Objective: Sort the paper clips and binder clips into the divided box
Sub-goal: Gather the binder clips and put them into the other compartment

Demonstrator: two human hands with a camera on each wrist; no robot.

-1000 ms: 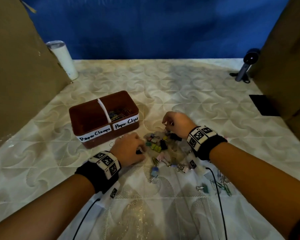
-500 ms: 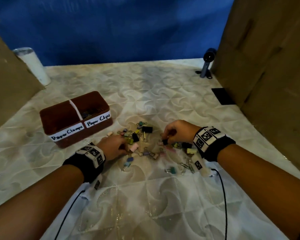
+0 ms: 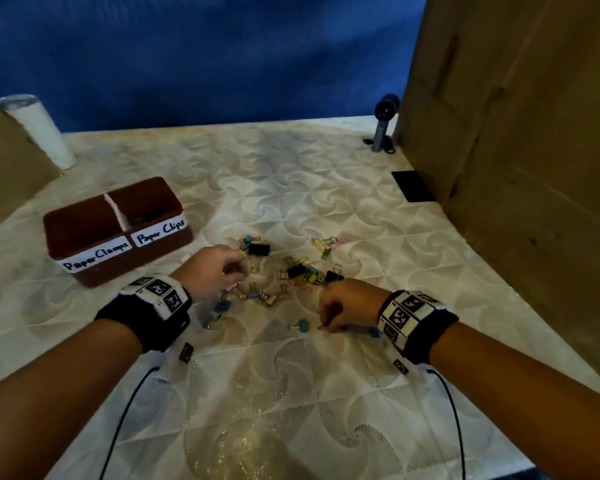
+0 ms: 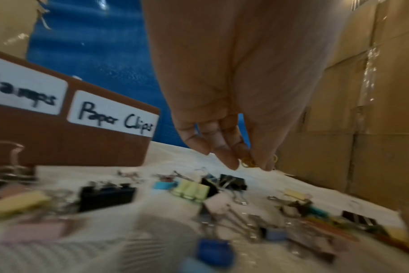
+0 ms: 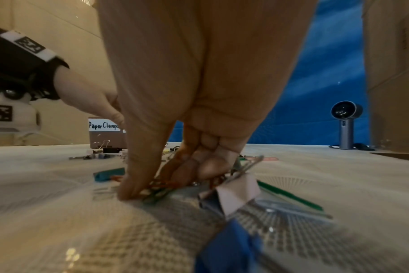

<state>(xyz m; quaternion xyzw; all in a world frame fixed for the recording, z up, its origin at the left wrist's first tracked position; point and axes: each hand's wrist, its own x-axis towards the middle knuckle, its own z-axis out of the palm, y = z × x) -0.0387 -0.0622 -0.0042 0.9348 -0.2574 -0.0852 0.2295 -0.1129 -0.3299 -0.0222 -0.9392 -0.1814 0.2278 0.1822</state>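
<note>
From the head view, a person's left hand (image 3: 212,271) and right hand (image 3: 345,305) work a scatter of binder clips (image 3: 293,271) on a patterned cloth (image 3: 291,410), right of the brown divided box (image 3: 118,233); its far-right compartment, labelled "Paper Clips", holds a few pieces, while the "Paper Clamps" side looks bare.

In the left wrist view, the left hand's fingertips (image 4: 231,162) are pinched together on a small yellow paper clip (image 4: 247,163), lifted clear of the pile. So slight a hold could let it drop back among the clips on the way to the box.

In the right wrist view, the right hand's thumb and fingertips (image 5: 128,190) close on orange and green paper clips (image 5: 159,186) against the cloth. Tangled wires may drag up a neighbouring binder clip, sending it to the wrong compartment.
</note>
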